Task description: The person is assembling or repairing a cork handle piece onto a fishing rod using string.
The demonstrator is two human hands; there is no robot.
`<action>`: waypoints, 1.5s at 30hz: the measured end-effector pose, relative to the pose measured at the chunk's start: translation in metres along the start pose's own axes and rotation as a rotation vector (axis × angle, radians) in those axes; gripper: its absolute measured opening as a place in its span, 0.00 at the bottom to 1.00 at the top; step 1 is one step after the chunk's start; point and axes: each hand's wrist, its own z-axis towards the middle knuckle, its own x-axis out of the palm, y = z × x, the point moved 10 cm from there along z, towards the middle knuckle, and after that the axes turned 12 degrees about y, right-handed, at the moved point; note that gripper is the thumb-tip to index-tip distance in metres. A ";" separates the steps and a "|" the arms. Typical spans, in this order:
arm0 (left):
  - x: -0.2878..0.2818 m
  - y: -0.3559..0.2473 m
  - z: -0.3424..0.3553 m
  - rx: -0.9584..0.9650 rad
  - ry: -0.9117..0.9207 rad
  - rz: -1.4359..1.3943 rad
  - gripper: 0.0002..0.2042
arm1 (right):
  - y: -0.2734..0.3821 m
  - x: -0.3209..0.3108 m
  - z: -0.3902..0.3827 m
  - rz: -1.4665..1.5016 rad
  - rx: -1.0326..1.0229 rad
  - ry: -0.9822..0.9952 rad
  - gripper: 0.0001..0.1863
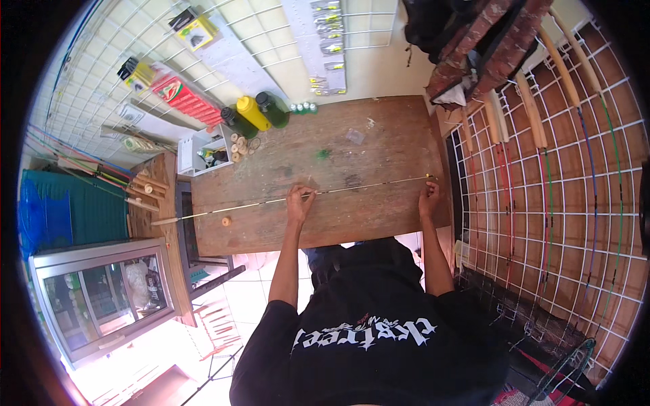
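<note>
A thin, pale fishing rod (pixel 365 187) with dark bands lies across the wooden table, its light handle (pixel 164 221) reaching past the left edge. My left hand (pixel 300 203) is closed around the middle of the rod, thumb and finger pinched together. Close to the rod's tip, at the right side of the table, my right hand (pixel 428 201) has its fingers curled together. What they hold, if anything, is too small to make out. A small yellow piece (pixel 428 176) shows at the tip, just beyond those fingers. Left of my left hand sits a small round wooden piece (pixel 227 221).
Along the back of the table (pixel 386 135) stand dark bottles (pixel 273 110), a yellow bottle (pixel 252 113) and small green-and-white bottles (pixel 303 108). Beside them is a white bin (pixel 203 150) with wooden rings (pixel 238 146). Wooden-handled rods (pixel 531 122) hang on the right-hand grid.
</note>
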 end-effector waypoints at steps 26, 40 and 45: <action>-0.302 0.184 -0.133 -0.212 -0.530 0.234 0.17 | 0.199 0.185 -0.202 -0.149 -0.036 -0.297 0.14; -0.362 0.170 -0.097 -0.004 -0.216 0.511 0.08 | 0.254 0.316 -0.206 1.353 0.552 0.632 0.15; -0.375 0.128 -0.094 0.050 -0.229 0.460 0.06 | 0.364 0.237 -0.176 1.246 0.170 0.552 0.12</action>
